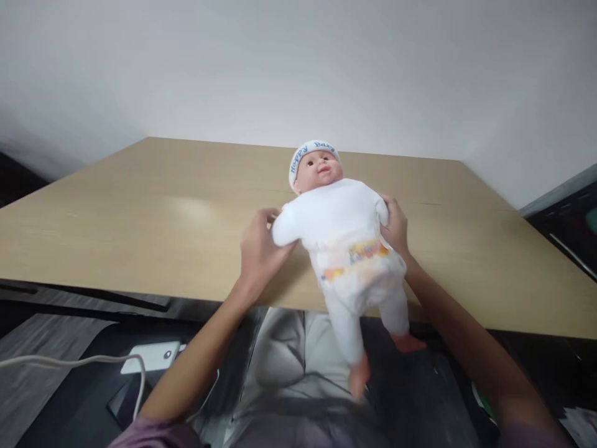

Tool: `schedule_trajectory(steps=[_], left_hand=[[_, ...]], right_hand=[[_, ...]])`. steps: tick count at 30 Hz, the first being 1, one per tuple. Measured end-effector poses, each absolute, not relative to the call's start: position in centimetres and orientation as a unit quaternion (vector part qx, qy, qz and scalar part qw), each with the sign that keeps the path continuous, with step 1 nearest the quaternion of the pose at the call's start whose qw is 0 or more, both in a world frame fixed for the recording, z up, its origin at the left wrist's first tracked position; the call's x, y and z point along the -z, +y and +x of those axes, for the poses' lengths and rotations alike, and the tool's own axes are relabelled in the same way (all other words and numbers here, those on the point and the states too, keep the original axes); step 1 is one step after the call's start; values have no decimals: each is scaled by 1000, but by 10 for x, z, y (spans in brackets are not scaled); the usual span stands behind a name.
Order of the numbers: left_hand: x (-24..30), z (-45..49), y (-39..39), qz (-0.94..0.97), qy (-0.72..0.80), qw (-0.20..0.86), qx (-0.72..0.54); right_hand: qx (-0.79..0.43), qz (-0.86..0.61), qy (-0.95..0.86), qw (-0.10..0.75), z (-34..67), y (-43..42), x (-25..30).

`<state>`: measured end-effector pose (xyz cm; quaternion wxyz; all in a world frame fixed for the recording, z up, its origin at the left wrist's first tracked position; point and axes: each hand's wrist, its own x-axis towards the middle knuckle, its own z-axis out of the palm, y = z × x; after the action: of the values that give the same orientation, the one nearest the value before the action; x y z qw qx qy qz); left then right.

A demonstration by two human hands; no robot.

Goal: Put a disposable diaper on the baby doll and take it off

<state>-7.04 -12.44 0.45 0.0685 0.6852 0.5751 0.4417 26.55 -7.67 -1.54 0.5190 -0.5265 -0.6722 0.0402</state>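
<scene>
White cloth covers most of the baby doll (338, 208), which lies face up, slightly aslant, just right of centre in the frame, its head toward the upper middle and its legs reaching down past the near edge of the pale wooden tabletop (135, 211). On its head sits a white cap (299, 157) with blue lettering around the band (it seems to read "Happy Baby"). Around its hips is a white diaper (366, 252) printed with patches of orange and yellow, and below the white-clad legs two bare, reddish feet (359, 376) show, the lower one blurred. Left of the doll, the left hand (262, 249) holds the doll's arm at the short white sleeve, thumb beneath and fingers bent behind it. At the opposite side, the right hand (395, 227) is closed around the doll's other arm, its fingers partly hidden by the doll. Whether the doll's back touches the wood cannot be told. Behind the tabletop, a plain whitish wall (298, 68) fills the top of the frame. At lower left, a flat white device (152, 356) lies on a black surface, with a white cable (93, 359) curving in front of it. Light grey padded material (280, 345) shows at bottom centre, and purple sleeves (153, 434) end the forearms near the bottom corners.
</scene>
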Motion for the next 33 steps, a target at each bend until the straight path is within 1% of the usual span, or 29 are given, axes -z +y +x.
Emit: schedule_trajectory(steps=[3,8,11,14,18,21,23,26,29,31,33], left_hand=[[5,-79,-217,679,599,119,-406],[46,-93,-354,705,576,226,-347],[61,-103,-416,723,559,262,-308],[63,-115,-461,728,569,276,-265],[61,-127,-494,731,591,282,-191],[67,-129,-506,735,606,285,-101],[74,-129,-509,733,614,285,-62],[86,-131,-511,748,606,260,-65],[88,-135,-508,780,584,196,-106],[79,-136,-501,802,559,161,-136],[61,-132,-489,838,494,176,-150]], right_hand=[[-61,-508,-705,491,267,-146,8],[-103,-477,-769,413,271,-258,12],[-135,-452,-794,384,267,-309,24],[-199,-448,-805,335,254,-346,39],[-280,-499,-767,290,233,-379,70],[-351,-496,-754,250,226,-389,95],[-375,-485,-756,229,228,-390,106],[-369,-483,-760,231,239,-390,108],[-378,-491,-745,246,249,-394,94],[-420,-504,-720,226,252,-401,80],[-457,-519,-697,192,251,-410,66]])
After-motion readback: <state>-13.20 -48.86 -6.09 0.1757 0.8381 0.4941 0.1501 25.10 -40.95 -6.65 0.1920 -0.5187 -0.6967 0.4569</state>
